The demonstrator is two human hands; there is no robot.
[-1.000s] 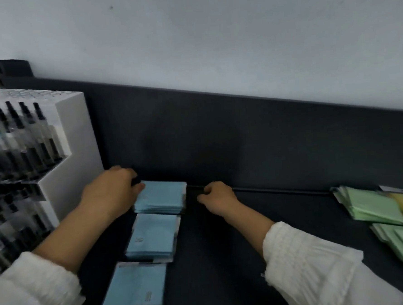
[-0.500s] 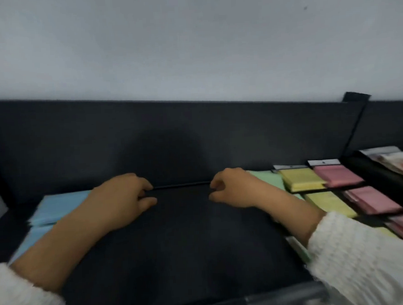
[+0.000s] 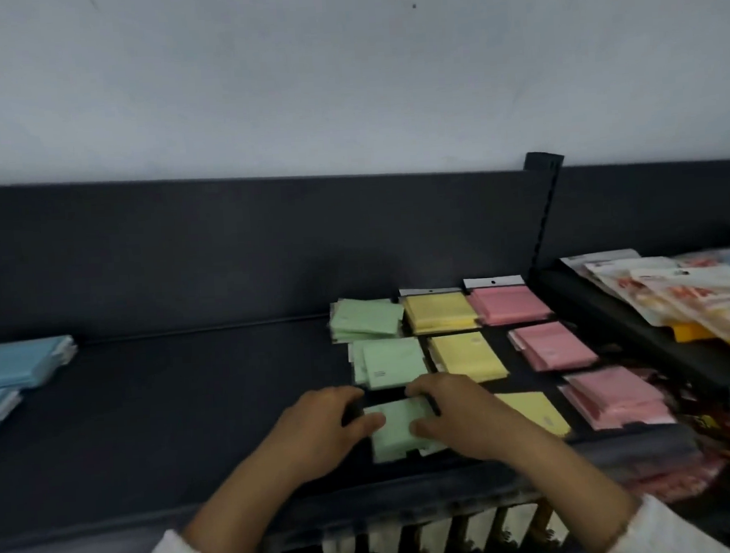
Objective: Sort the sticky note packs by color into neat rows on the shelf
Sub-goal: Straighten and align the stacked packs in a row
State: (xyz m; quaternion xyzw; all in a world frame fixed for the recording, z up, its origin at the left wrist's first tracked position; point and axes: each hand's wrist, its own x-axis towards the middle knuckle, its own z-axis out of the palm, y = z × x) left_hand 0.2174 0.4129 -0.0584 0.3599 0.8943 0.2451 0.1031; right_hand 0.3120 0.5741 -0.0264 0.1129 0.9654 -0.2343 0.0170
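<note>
On the dark shelf (image 3: 183,407) lie sticky note packs in rows by colour. Blue packs (image 3: 18,361) sit at the far left. Green packs (image 3: 368,321) run front to back beside yellow packs (image 3: 440,312) and pink packs (image 3: 508,304). Both hands hold the nearest green stack (image 3: 398,430) at the shelf's front. My left hand (image 3: 321,428) grips its left side, thumb on top. My right hand (image 3: 461,415) grips its right side, fingers over the far edge.
A black divider (image 3: 614,325) stands right of the pink packs, with printed packets (image 3: 676,295) piled beyond it. The shelf's back panel (image 3: 225,250) rises behind. Striped items (image 3: 413,542) hang below the front lip.
The view has swung right from the blue packs. Both hands came back from the rear of the shelf and now hold the front green stack.
</note>
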